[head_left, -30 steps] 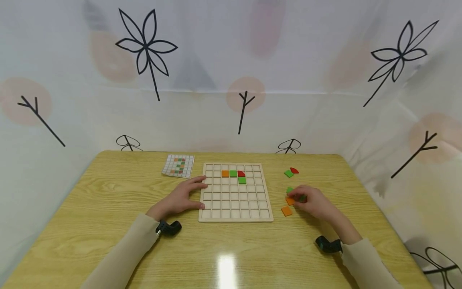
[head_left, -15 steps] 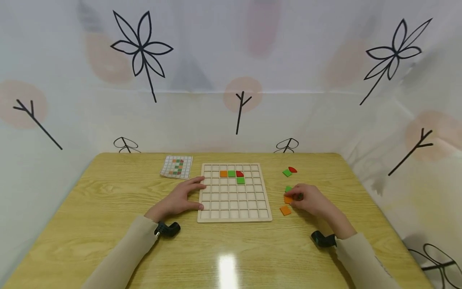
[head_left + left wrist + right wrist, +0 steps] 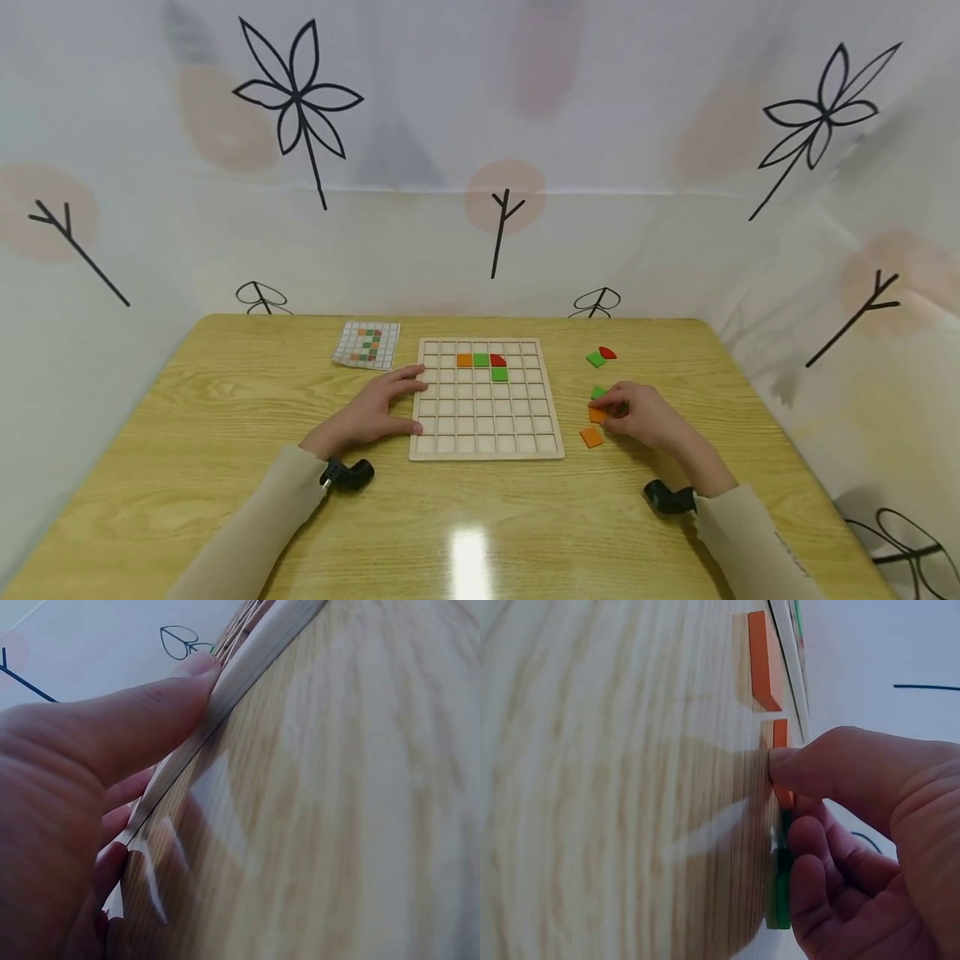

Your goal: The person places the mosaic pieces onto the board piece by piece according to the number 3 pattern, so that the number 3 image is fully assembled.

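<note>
A wooden grid board [image 3: 486,421] lies mid-table, with an orange square tile [image 3: 465,360], two green square tiles [image 3: 481,360] and a red quarter-round tile [image 3: 498,360] in its cells. My left hand [image 3: 369,412] touches the board's left rim with thumb and fingers spread; the left wrist view has the thumb [image 3: 161,712] on the rim. To the right of the board, my right hand [image 3: 643,412] pinches an orange square tile [image 3: 780,733] between thumb and fingers, close to the tabletop. Curled fingers partly hide a green tile [image 3: 782,900].
Another orange tile [image 3: 592,437] lies nearer the front. Beyond the right hand are a green tile [image 3: 598,392], then a further green tile [image 3: 596,359] beside a red quarter-round tile [image 3: 607,352]. A paper pattern card [image 3: 366,346] lies behind the left hand. A patterned cloth [image 3: 420,250] hangs behind the table.
My right hand has shifted slightly left over the orange tile, the whole view shifting a little too. The left hand stays on the board's rim, and the tiles on the board are unchanged.
</note>
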Demonstrator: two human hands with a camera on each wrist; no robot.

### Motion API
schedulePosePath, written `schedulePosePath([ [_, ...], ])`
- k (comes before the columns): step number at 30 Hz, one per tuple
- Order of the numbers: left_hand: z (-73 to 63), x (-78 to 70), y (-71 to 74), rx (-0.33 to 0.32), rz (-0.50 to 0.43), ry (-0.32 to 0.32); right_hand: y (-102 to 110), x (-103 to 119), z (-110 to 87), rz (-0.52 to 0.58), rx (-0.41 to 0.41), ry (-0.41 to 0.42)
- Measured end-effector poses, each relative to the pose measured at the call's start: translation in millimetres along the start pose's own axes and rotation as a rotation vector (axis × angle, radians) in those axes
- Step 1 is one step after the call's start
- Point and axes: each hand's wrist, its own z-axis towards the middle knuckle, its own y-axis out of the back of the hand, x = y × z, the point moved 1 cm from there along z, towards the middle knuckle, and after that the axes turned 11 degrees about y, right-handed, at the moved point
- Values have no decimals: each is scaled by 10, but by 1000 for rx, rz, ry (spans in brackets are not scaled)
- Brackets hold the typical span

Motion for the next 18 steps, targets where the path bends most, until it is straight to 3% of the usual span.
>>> schedulePosePath([
  [18,0,-30,19,9,-6,15,10,-10,39,-28,-7,5],
])
